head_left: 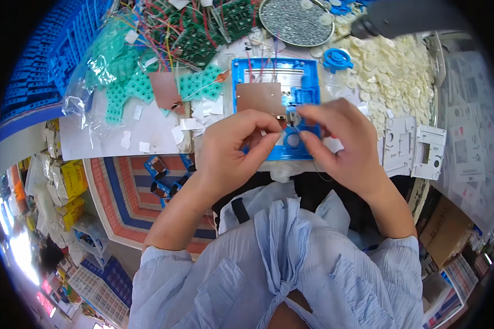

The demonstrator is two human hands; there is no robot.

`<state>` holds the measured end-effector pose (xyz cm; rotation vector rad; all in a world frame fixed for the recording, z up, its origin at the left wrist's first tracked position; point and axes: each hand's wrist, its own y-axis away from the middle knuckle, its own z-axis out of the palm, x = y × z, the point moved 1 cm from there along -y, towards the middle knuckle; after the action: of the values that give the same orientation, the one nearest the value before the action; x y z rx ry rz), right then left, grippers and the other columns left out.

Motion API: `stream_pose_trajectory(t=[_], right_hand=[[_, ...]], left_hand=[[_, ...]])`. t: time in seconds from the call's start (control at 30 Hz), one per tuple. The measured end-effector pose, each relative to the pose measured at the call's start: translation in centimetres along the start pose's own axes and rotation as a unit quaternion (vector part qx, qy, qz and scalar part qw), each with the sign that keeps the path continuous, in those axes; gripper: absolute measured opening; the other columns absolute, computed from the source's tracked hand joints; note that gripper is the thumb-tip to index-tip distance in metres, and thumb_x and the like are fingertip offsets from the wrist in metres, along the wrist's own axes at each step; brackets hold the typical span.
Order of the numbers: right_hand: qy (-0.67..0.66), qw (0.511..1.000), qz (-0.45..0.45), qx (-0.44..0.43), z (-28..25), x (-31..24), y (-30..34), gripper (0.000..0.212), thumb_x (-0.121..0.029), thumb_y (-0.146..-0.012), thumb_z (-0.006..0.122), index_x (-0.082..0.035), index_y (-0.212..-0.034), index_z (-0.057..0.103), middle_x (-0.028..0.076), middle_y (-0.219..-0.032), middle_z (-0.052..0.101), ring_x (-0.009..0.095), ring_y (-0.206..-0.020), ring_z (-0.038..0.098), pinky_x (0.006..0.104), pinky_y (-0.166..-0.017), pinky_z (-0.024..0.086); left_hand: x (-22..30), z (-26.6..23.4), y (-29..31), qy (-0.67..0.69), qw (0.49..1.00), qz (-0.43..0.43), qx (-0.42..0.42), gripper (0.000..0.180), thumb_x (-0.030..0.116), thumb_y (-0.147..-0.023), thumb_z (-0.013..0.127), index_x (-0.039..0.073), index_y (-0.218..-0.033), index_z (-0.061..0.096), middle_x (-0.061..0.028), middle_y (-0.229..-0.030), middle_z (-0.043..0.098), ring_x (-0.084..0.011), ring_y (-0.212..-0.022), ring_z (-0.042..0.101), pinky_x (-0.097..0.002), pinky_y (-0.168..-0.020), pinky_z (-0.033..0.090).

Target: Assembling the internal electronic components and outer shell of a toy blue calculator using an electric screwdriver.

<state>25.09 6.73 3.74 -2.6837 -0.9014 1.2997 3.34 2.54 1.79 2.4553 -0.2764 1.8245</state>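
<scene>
One blue case (311, 66) on the bench (162, 140): looks like small-part fitting; next move probably calls for a steady pinch.
Left hand (230, 145) pinched closed by the board (258, 97), contents unclear; right hand (346, 142) parted, beside the metal part (294, 118). Case sits under both hands' fingertips.

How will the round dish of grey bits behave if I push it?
The dish is probably heavy, being full of metallic-looking bits. Lying flat, it should slide rather than roll. A jolt might spill bits, which look loose.
</scene>
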Motion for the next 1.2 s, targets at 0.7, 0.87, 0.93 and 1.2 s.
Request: stream_pose_trajectory(t=[0.7,0.87,0.93,1.2], right_hand=[[0.067,0.992,0.044,-0.095,0.5,-0.9,4.1,0.015,-0.009,-0.080,0.073,-0.007,-0.094,0.068,0.006,-0.091,0.067,0.025,-0.079,0.065,0.0362,-0.062,0.053],[0.137,0.984,-0.096,-0.064,-0.1,-2.6,2.8,0.017,-0.010,-0.074,0.072,-0.008,-0.091,0.066,0.005,-0.085,0.062,0.022,-0.076,0.063,0.0339,-0.059,0.052],[0.125,0.984,-0.092,-0.082,0.2,-2.3,3.3,0.016,-0.010,-0.076,0.072,-0.008,-0.090,0.066,0.005,-0.086,0.063,0.022,-0.076,0.062,0.0336,-0.059,0.052],[0.116,0.989,-0.031,-0.091,0.6,-1.0,5.0,0.017,-0.010,-0.079,0.074,-0.008,-0.095,0.068,0.005,-0.089,0.065,0.022,-0.075,0.063,0.0340,-0.060,0.052]], left_hand=[[-1.2,1.0,0.0,-0.217,0.942,0.210,-0.147,0.037,0.015,-0.073,0.082,0.010,-0.107,0.067,-0.0068,-0.106,0.065,-0.0302,-0.100,0.060,-0.0423,-0.086,0.045],[-1.5,1.1,0.1,-0.231,0.939,0.206,-0.150,0.043,0.018,-0.072,0.081,0.010,-0.112,0.068,-0.0072,-0.102,0.061,-0.0296,-0.091,0.058,-0.0428,-0.078,0.043],[-1.0,1.6,-0.3,-0.254,0.930,0.218,-0.149,0.048,0.020,-0.072,0.081,0.010,-0.117,0.068,-0.0072,-0.100,0.059,-0.0287,-0.088,0.056,-0.0427,-0.075,0.041],[-0.3,2.3,-1.1,-0.299,0.921,0.197,-0.156,0.061,0.027,-0.074,0.079,0.010,-0.131,0.064,-0.0085,-0.101,0.057,-0.0278,-0.088,0.055,-0.0426,-0.073,0.040]])
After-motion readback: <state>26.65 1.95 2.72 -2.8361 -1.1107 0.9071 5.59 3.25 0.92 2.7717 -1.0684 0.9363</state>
